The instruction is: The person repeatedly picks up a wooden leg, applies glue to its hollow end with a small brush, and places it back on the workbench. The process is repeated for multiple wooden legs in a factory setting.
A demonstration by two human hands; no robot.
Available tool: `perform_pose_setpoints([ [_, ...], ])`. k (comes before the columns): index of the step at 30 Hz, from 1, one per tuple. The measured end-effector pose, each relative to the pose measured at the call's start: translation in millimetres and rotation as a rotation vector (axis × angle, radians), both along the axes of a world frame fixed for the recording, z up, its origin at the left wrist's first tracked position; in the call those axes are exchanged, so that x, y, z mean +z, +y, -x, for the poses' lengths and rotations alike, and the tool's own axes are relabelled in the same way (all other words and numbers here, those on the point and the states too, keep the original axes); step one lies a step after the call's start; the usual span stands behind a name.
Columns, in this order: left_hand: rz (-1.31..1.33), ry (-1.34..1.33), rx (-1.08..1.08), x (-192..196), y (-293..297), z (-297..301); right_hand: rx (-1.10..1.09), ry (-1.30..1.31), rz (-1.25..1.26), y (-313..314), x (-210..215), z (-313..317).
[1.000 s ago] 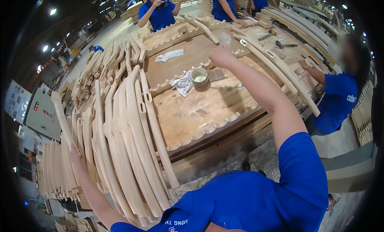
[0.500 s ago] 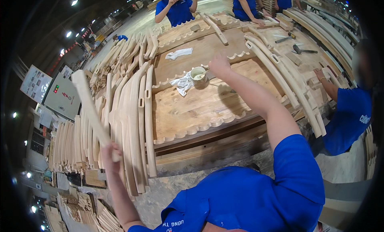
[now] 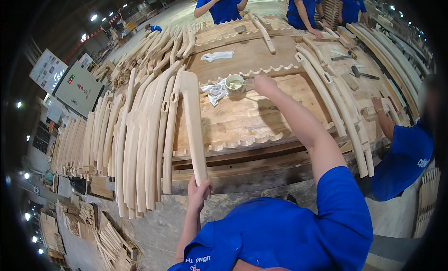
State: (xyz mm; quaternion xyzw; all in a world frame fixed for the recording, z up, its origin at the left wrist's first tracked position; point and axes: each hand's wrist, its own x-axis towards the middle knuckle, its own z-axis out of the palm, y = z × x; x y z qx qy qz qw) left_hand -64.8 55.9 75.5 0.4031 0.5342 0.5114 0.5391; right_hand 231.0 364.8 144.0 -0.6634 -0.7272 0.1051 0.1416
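Note:
My left hand is closed round the lower end of a pale, curved wooden chair leg. The leg stands tilted up in front of me, its wider end over the workbench's left side. My right hand is closed on a thin stick that reaches into a small cup of whitish paste. A crumpled white cloth lies against the cup. Both sit on the plywood bench beside a scalloped wooden strip. What the stick's tip looks like is hidden in the paste.
Many similar wooden legs lean in a row at the left. More curved pieces rest along the right side, near two hammers. A second white cloth lies farther back. Several co-workers in blue stand around the bench, one close at right.
My left hand has brought the wooden leg rightward from the far left, now over the bench edge. My right hand stays near the cup; the view has shifted slightly.

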Motion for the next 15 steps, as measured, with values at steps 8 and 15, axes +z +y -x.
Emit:
perform_pose_setpoints([
  [8,0.106,0.133,-0.035,-10.4,16.7,8.6,-0.06,0.204,0.027,-6.9,-26.6,6.1],
  [15,0.075,0.415,-0.006,-21.7,12.3,14.2,-0.036,0.325,-0.043,-11.9,-48.0,18.4],
])
